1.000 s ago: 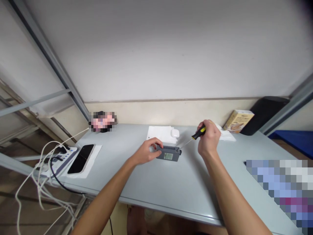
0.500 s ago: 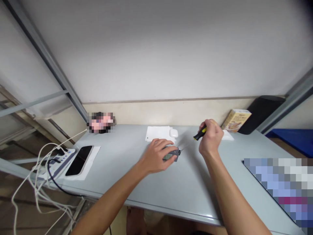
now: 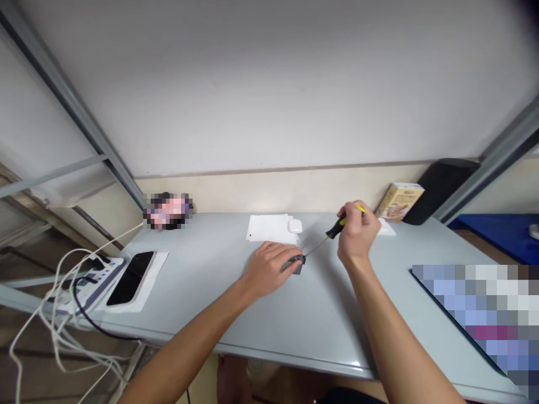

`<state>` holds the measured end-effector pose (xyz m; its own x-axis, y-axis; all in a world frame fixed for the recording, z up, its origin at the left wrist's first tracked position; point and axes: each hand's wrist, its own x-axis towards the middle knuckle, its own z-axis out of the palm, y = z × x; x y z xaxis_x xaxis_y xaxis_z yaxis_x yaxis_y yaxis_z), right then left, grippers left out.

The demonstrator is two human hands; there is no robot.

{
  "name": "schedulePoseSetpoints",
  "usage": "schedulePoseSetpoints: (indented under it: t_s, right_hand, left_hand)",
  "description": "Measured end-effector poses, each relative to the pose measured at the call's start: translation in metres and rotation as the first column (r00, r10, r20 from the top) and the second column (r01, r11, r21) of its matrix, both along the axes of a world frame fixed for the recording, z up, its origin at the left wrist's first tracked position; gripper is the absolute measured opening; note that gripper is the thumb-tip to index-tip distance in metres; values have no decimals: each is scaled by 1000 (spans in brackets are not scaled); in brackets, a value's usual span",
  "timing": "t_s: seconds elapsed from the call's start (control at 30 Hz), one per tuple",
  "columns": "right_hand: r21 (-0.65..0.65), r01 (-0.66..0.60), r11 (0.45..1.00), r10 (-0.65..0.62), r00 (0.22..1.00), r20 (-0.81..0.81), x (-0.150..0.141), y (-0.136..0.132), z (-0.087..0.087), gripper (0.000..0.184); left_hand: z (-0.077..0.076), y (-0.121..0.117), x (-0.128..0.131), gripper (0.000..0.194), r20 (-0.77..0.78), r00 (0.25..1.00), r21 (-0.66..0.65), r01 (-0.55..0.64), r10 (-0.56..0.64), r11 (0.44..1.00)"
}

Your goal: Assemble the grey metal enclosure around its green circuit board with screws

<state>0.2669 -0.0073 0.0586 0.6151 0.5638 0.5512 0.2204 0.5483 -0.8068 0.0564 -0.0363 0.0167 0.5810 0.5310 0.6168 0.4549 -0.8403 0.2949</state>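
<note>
A small dark grey box-shaped device rests on the grey desk, partly covered by my fingers. My left hand is closed around it from the left, thumb along the near side. In my right hand is a screwdriver with a black and yellow handle, gripped in a fist. Its thin shaft slants down to the left, and the tip meets the device's right end. What the tip touches there is too small to make out.
White paper and a white earbud case lie behind my left hand. A phone and a power strip with tangled cables are at the left. A yellow box and a black cylinder stand at the back right.
The view has shifted slightly. My left fingers now cover more of the device, which appears turned in my grip. The screwdriver stays at its right end, with more of the yellow handle end showing.
</note>
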Motion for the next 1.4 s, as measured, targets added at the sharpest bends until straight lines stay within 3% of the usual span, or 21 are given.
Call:
schedulePoseSetpoints:
  t_s: [0.7, 0.93, 1.4]
  right_hand:
    - [-17, 21, 1000, -20, 996, 86, -19, -17, 11, 35]
    - [9, 4, 1000, -4, 998, 57, -13, -12, 5, 32]
    - [23, 26, 999, -27, 998, 51, -10, -10, 5, 32]
  left_hand:
    - [-2, -4, 8, 16, 54, 993, -53, -103, 106, 993]
    - [-4, -4, 8, 10, 102, 990, -83, -92, 100, 992]
    - [-2, -3, 3, 21, 64, 995, -58, -75, 78, 995]
